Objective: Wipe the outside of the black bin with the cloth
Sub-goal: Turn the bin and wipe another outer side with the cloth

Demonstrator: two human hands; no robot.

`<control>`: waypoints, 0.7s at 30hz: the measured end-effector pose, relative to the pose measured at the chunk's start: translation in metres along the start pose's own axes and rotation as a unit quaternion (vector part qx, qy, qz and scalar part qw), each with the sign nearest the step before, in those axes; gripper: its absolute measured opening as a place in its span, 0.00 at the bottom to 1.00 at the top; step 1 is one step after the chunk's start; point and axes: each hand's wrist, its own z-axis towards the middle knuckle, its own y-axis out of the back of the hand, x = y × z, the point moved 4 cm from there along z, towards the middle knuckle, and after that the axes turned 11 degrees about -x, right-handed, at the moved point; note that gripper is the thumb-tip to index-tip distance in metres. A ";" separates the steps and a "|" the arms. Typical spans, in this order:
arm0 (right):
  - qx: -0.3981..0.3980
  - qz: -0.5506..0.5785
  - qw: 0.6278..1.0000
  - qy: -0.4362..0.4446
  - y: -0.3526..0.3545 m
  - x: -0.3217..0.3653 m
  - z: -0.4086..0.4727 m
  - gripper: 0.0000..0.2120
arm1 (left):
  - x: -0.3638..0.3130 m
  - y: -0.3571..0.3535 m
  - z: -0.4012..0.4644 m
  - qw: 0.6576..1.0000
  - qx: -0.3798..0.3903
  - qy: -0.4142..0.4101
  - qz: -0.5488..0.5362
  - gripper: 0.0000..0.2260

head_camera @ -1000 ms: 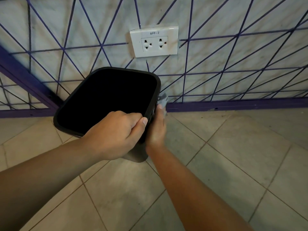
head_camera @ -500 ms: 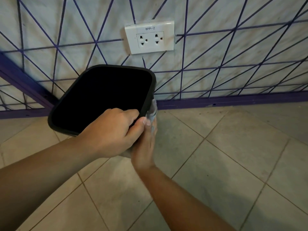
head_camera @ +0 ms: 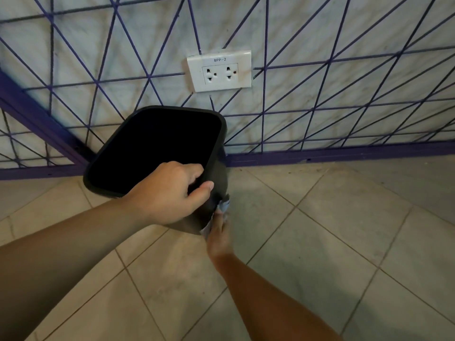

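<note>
1. Gripping the near rim of the black bin (head_camera: 157,148) at frame centre, the left hand (head_camera: 170,193) holds it tilted above the tiled floor (head_camera: 320,242).
2. Right hand (head_camera: 218,236) presses the cloth (head_camera: 223,206) against the bin's lower right side; its finger curl is hidden.

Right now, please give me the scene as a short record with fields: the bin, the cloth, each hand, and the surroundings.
bin: black bin, tilted, opening toward the camera, inside dark
left hand: left hand grips the near rim, thumb outside
right hand: right hand presses the cloth on the bin's right outer side, low down
cloth: cloth, light grey-blue, mostly hidden between hand and bin
wall: double socket above the bin, purple line pattern
floor: beige tiles
</note>
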 end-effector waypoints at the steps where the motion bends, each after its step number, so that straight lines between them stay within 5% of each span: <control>1: 0.006 -0.028 1.000 0.004 0.008 -0.004 -0.008 0.13 | 0.000 0.000 0.000 1.000 0.001 0.006 0.000 0.19; 4: 0.049 -0.084 0.995 -0.020 0.034 -0.006 -0.035 0.15 | -0.004 0.002 0.000 1.000 0.006 0.028 0.000 0.20; 7: -0.005 -0.130 0.991 -0.045 0.074 0.008 -0.047 0.22 | -0.011 0.007 -0.001 0.998 0.036 0.041 0.021 0.18; 12: -0.096 -0.011 0.994 -0.057 0.124 0.051 -0.058 0.12 | -0.018 0.013 -0.017 0.991 0.124 0.033 0.023 0.15; 15: -0.108 0.004 0.992 -0.069 0.140 0.068 -0.060 0.23 | -0.022 0.021 -0.024 0.983 0.180 0.008 0.040 0.17; 21: -0.140 0.061 0.986 -0.065 0.151 0.069 -0.064 0.27 | -0.014 0.046 -0.038 0.962 0.256 0.001 0.099 0.15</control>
